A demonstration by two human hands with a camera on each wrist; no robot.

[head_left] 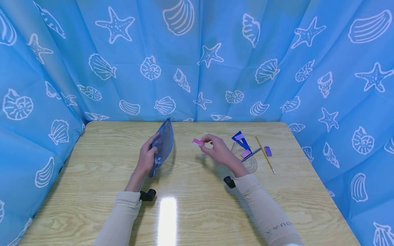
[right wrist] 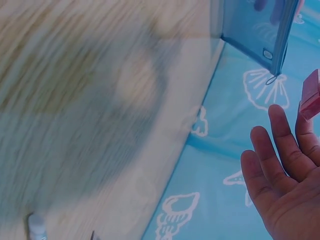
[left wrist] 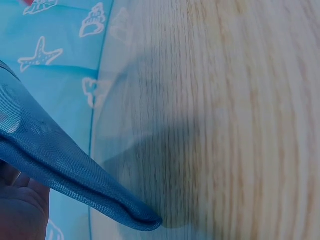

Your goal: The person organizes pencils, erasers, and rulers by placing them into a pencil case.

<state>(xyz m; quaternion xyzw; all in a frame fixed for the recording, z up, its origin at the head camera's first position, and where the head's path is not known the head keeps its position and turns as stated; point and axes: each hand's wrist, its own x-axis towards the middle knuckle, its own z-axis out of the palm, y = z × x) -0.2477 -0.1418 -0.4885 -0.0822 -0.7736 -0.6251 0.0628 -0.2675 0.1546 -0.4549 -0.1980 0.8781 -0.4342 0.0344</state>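
My left hand (head_left: 146, 158) grips a blue mesh zip pouch (head_left: 165, 141) by its side, holding it on edge above the left-middle of the table. The left wrist view shows the mesh pouch (left wrist: 65, 155) close up, with part of the hand (left wrist: 22, 210) beneath it. To the right of the pouch and apart from it, my right hand (head_left: 218, 149) pinches a small pink eraser (head_left: 197, 141) between thumb and fingertips. In the right wrist view, the eraser (right wrist: 312, 97) is cut off by the frame edge, and the other fingers are spread.
Right of my right hand lie a blue set square (head_left: 244, 143), a pink block (head_left: 245, 153), a dark stick (head_left: 251, 154), a clear protractor (head_left: 251, 165), a yellow pencil (head_left: 264, 153) and a purple block (head_left: 268, 151). A blue curtain (head_left: 197, 78) hangs behind the wooden table (head_left: 92, 164).
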